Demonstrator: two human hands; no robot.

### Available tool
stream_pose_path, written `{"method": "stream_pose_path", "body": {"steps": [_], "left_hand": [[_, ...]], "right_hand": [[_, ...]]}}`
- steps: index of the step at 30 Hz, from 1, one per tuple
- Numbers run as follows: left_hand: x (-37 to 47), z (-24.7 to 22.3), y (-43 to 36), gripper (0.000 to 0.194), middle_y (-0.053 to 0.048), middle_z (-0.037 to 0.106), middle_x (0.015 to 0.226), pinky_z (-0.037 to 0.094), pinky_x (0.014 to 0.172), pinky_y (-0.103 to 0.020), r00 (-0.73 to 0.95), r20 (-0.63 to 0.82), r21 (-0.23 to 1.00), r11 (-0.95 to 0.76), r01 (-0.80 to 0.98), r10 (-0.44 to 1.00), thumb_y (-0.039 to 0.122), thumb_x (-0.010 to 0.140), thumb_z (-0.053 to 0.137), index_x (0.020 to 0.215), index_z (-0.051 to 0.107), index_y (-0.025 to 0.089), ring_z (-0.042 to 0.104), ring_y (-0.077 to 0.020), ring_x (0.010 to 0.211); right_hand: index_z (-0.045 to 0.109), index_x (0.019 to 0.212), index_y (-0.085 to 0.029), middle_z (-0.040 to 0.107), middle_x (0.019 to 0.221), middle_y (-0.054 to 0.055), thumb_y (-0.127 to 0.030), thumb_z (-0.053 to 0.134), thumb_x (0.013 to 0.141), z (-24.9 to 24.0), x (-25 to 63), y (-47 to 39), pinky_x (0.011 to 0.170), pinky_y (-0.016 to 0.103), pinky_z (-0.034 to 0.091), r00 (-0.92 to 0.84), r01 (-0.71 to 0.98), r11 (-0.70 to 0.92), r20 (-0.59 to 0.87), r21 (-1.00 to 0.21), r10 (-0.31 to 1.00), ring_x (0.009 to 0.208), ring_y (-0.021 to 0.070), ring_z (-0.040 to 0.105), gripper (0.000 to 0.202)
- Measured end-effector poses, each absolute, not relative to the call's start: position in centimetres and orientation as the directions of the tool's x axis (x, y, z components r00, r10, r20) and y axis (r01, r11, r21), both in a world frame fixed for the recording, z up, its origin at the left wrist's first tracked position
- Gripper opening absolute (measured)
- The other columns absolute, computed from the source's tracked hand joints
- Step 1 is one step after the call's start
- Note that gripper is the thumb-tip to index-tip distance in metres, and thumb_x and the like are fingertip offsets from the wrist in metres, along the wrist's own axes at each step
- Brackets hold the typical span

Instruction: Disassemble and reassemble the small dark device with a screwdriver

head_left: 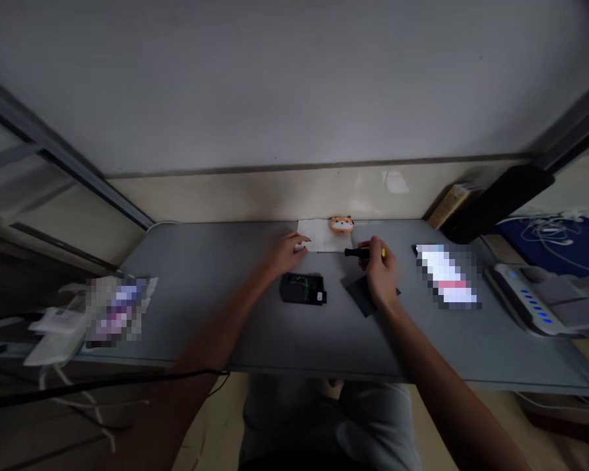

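My right hand [380,271] is closed around a screwdriver [358,252] with a black and yellow handle. Its thin shaft points left along the front edge of a white sheet of paper [319,234]. At the left side of that sheet, my left hand [285,254] reaches in, slightly blurred, with fingers stretched out and a little apart. A small white bit shows by its fingertips, too small to name. Below the hands lies a black device [303,289] with a green circuit board exposed. Partly under my right hand is a dark flat sheet [360,294].
An orange animal-face case [341,224] sits on the paper's far edge. To the right are a lit phone [446,276] and a power strip [530,301] with blue lights. On the left lie another phone [118,311] and a white adapter [56,327] with cables.
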State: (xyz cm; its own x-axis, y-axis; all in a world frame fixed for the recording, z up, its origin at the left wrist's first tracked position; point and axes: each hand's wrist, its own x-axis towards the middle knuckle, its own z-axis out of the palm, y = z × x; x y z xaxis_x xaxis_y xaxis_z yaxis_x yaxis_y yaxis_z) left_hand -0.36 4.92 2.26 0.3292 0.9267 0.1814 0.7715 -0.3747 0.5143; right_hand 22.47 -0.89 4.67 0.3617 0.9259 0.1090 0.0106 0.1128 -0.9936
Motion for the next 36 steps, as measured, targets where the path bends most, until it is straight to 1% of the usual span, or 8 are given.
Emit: {"method": "stream_pose_path", "body": {"steps": [2, 5, 8, 12, 16, 25, 30, 36], "left_hand": [[-0.2, 2.2, 4.4, 0.023, -0.006, 0.073, 0.112, 0.054, 0.092, -0.03, 0.403, 0.22, 0.519, -0.457, 0.722, 0.888, 0.017, 0.093, 0.071, 0.115, 0.077, 0.02, 0.069, -0.0183, 0.097], [0.0, 2.3, 4.3, 0.013, -0.005, 0.074, 0.104, 0.054, 0.087, -0.029, 0.501, 0.244, 0.523, -0.548, 0.653, 0.83, 0.019, 0.096, 0.069, 0.106, 0.078, 0.02, 0.069, -0.0171, 0.09], [0.0, 2.5, 4.8, 0.013, -0.004, 0.075, 0.095, 0.054, 0.083, -0.028, 0.522, 0.243, 0.524, -0.564, 0.638, 0.818, 0.019, 0.099, 0.066, 0.098, 0.079, 0.02, 0.069, -0.0158, 0.085], [-0.1, 2.6, 5.1, 0.01, -0.003, 0.074, 0.095, 0.054, 0.08, -0.026, 0.539, 0.249, 0.526, -0.58, 0.623, 0.805, 0.025, 0.096, 0.071, 0.101, 0.079, 0.021, 0.068, -0.0151, 0.083], [0.1, 2.7, 5.1, 0.014, -0.004, 0.075, 0.093, 0.054, 0.083, -0.029, 0.588, 0.241, 0.505, -0.617, 0.604, 0.773, 0.027, 0.1, 0.067, 0.101, 0.08, 0.021, 0.069, -0.0169, 0.087], [-0.9, 3.0, 7.7, 0.017, -0.009, 0.075, 0.096, 0.052, 0.09, -0.033, 0.376, 0.206, 0.498, -0.427, 0.755, 0.904, 0.019, 0.098, 0.064, 0.095, 0.08, 0.016, 0.069, -0.0209, 0.091], [-1.1, 2.9, 7.9, 0.015, -0.006, 0.075, 0.095, 0.053, 0.089, -0.031, 0.343, 0.173, 0.507, -0.382, 0.773, 0.923, 0.023, 0.095, 0.066, 0.093, 0.08, 0.019, 0.069, -0.0194, 0.087], [-4.0, 3.7, 3.9, 0.03, -0.008, 0.075, 0.101, 0.053, 0.086, -0.03, 0.202, 0.197, 0.518, -0.277, 0.809, 0.959, 0.029, 0.102, 0.05, 0.102, 0.077, 0.017, 0.067, -0.0198, 0.088]], "right_hand": [[0.066, 0.073, -0.022, 0.055, 0.057, -0.003, -0.096, 0.054, 0.07, 4.5, 22.4, -0.9, 0.054, 0.029, 0.041, 0.333, 0.033, 0.128, 0.131, -0.991, 0.934, 0.053, 0.0132, 0.049, 0.075], [0.067, 0.074, -0.022, 0.054, 0.056, -0.003, -0.096, 0.054, 0.071, 4.4, 22.4, -0.8, 0.053, 0.029, 0.041, 0.303, 0.037, 0.134, 0.139, -0.99, 0.943, 0.053, 0.0132, 0.049, 0.075], [0.067, 0.075, -0.022, 0.054, 0.055, -0.003, -0.095, 0.053, 0.073, 4.3, 22.5, -0.7, 0.052, 0.029, 0.04, 0.291, 0.035, 0.142, 0.146, -0.989, 0.946, 0.052, 0.0133, 0.049, 0.074], [0.066, 0.074, -0.022, 0.055, 0.055, -0.002, -0.095, 0.051, 0.074, 4.1, 22.6, -0.6, 0.052, 0.029, 0.04, 0.313, 0.046, 0.138, 0.146, -0.989, 0.938, 0.052, 0.0134, 0.049, 0.074], [0.066, 0.075, -0.022, 0.055, 0.057, -0.002, -0.094, 0.051, 0.075, 4.2, 22.5, -0.6, 0.053, 0.03, 0.041, 0.32, 0.043, 0.134, 0.141, -0.99, 0.937, 0.053, 0.014, 0.05, 0.073], [0.064, 0.073, -0.022, 0.058, 0.057, -0.001, -0.094, 0.051, 0.075, 4.0, 22.7, -0.3, 0.049, 0.029, 0.038, 0.383, -0.002, 0.103, 0.094, -0.995, 0.919, 0.051, 0.0137, 0.051, 0.073], [0.064, 0.073, -0.022, 0.056, 0.055, -0.001, -0.095, 0.05, 0.074, 3.9, 22.7, -0.3, 0.048, 0.029, 0.038, 0.392, 0.004, 0.111, 0.104, -0.994, 0.914, 0.051, 0.0143, 0.052, 0.074], [0.064, 0.071, -0.022, 0.052, 0.054, -0.002, -0.092, 0.052, 0.075, 4.2, 22.6, -0.5, 0.05, 0.03, 0.04, 0.401, -0.027, 0.093, 0.074, -0.995, 0.913, 0.051, 0.0135, 0.049, 0.071]]}}
